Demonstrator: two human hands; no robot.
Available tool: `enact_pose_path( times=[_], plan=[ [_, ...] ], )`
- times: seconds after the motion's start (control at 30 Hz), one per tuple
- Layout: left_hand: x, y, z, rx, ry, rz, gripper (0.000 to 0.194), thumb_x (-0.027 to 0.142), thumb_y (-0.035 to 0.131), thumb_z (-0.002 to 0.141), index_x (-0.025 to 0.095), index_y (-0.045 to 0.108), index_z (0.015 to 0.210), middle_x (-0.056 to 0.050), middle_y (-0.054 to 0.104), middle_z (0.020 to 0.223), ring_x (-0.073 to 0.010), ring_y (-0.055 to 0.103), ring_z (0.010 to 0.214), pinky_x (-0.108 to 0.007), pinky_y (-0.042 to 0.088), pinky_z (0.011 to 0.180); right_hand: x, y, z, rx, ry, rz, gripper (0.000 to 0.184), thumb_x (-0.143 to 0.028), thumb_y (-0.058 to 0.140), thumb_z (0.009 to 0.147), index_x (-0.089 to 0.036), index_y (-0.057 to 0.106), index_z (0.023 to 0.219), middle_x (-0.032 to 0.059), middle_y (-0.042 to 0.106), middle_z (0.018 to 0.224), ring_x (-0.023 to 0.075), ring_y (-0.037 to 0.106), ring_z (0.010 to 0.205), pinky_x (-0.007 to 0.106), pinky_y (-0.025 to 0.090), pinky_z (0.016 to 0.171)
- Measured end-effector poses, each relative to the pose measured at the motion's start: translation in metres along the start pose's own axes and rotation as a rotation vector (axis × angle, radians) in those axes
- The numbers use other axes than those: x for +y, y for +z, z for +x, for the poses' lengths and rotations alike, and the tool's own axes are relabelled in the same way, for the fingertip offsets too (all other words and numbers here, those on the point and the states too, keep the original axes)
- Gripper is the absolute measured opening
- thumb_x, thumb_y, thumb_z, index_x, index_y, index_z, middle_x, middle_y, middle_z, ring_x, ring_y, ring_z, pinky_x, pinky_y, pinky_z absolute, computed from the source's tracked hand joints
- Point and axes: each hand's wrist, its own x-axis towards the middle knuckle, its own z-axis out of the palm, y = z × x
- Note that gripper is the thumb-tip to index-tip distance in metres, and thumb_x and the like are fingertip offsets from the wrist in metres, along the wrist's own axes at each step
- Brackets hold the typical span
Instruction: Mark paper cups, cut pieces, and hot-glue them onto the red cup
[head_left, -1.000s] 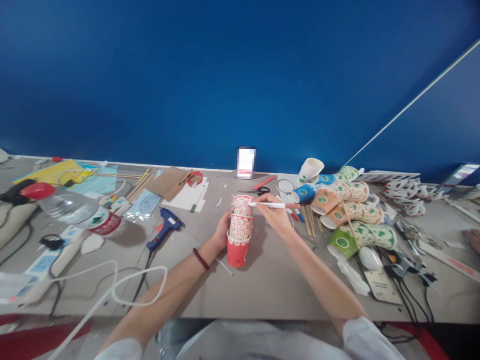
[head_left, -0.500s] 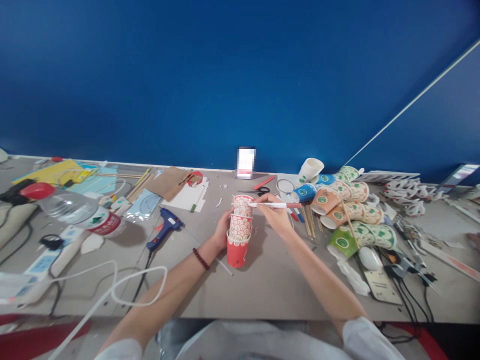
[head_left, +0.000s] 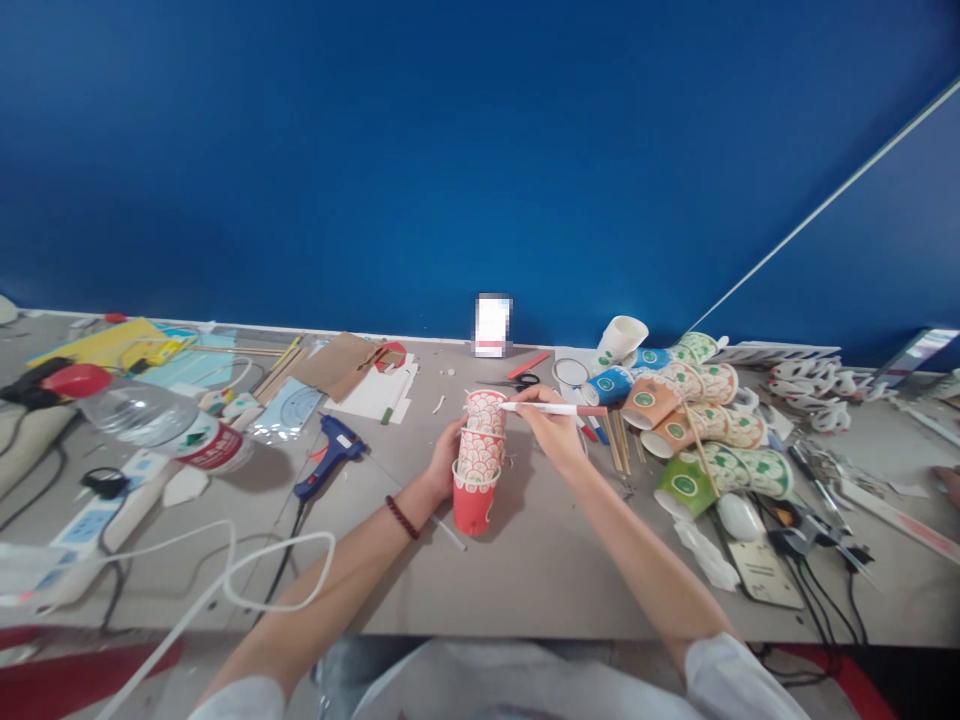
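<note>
Left hand (head_left: 448, 455) curled around the side of a column of red paper cups (head_left: 480, 455), right hand (head_left: 551, 428) closed on a red-and-white marker (head_left: 568, 410), a person in white sleeves (head_left: 716, 668) is pictured at close quarters with a blue wall (head_left: 450, 180). Below the wall stretches a crowded gray desk (head_left: 555, 580). At the person's right, a cluster of colored paper cups (head_left: 652, 400) lies in rows of green, orange and blue. At left, a white power strip (head_left: 64, 565) runs beside a clear, red-capped bottle (head_left: 139, 410). The red column occupies mid-desk, directly before the person: its near cup is mostly plain red, the farther ones covered in red-and-white scallops. Whether it rests on the surface cannot be told. To its left lies a blue hot-glue gun (head_left: 330, 457). Beyond, a phone (head_left: 492, 325) stands near the wall, its screen blurred out, with black-handled scissors (head_left: 523, 383) close by. The marker's tip meets the farthest cup's right edge in view; actual contact is too fine to tell. A dark red bracelet (head_left: 402, 517) rings the left wrist.
</note>
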Motion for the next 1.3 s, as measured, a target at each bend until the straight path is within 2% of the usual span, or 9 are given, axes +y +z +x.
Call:
enact_pose_path(
  times=[0.23, 0.4, 0.73, 0.97, 1.3],
  plan=[
    [0.0007, 0.001, -0.0008, -0.005, -0.032, -0.023, 0.047, 0.046, 0.046, 0.083, 0.006, 0.063, 0.101, -0.014, 0.069, 0.081, -0.0233, 0.066, 0.068, -0.032, 0.049, 0.062, -0.0005, 0.0006, 0.0001, 0.008, 0.005, -0.028, 0.007, -0.025, 0.055, 0.074, -0.02, 0.06, 0.073, 0.0004, 0.063, 0.079, 0.016, 0.053, 0.072, 0.029, 0.042, 0.067],
    [0.0003, -0.0013, 0.0006, -0.018, 0.0, 0.013, 0.047, 0.047, 0.046, 0.082, 0.007, 0.063, 0.1, -0.014, 0.069, 0.085, -0.0237, 0.065, 0.068, -0.032, 0.049, 0.06, -0.005, 0.0012, -0.002, 0.011, 0.003, -0.074, 0.008, -0.026, 0.054, 0.073, -0.02, 0.059, 0.071, -0.0005, 0.061, 0.075, 0.0144, 0.052, 0.066, 0.026, 0.041, 0.06],
    [-0.0002, -0.0033, 0.0025, -0.024, -0.01, -0.006, 0.047, 0.045, 0.046, 0.082, 0.006, 0.062, 0.102, -0.014, 0.069, 0.086, -0.0228, 0.065, 0.067, -0.032, 0.048, 0.065, 0.002, 0.0005, -0.0004, 0.0, -0.053, -0.028, 0.008, -0.022, 0.053, 0.073, -0.022, 0.059, 0.068, -0.0006, 0.063, 0.074, 0.0158, 0.057, 0.073, 0.027, 0.044, 0.068],
    [0.0002, -0.0018, 0.0007, -0.014, -0.018, 0.008, 0.048, 0.047, 0.046, 0.082, 0.005, 0.062, 0.1, -0.014, 0.068, 0.083, -0.0228, 0.064, 0.069, -0.031, 0.048, 0.064, 0.0023, 0.0005, 0.0002, 0.035, -0.048, -0.065, 0.008, -0.023, 0.053, 0.073, -0.022, 0.06, 0.069, -0.0008, 0.063, 0.074, 0.0161, 0.055, 0.068, 0.028, 0.042, 0.063],
    [0.0001, -0.0009, 0.0011, -0.028, -0.002, 0.002, 0.047, 0.045, 0.049, 0.08, 0.006, 0.063, 0.1, -0.013, 0.068, 0.085, -0.0219, 0.064, 0.065, -0.031, 0.049, 0.062, 0.0002, 0.0008, -0.0008, 0.018, -0.048, -0.04, 0.007, -0.021, 0.053, 0.071, -0.021, 0.059, 0.067, -0.0012, 0.063, 0.07, 0.016, 0.056, 0.07, 0.028, 0.042, 0.065]
  ],
)
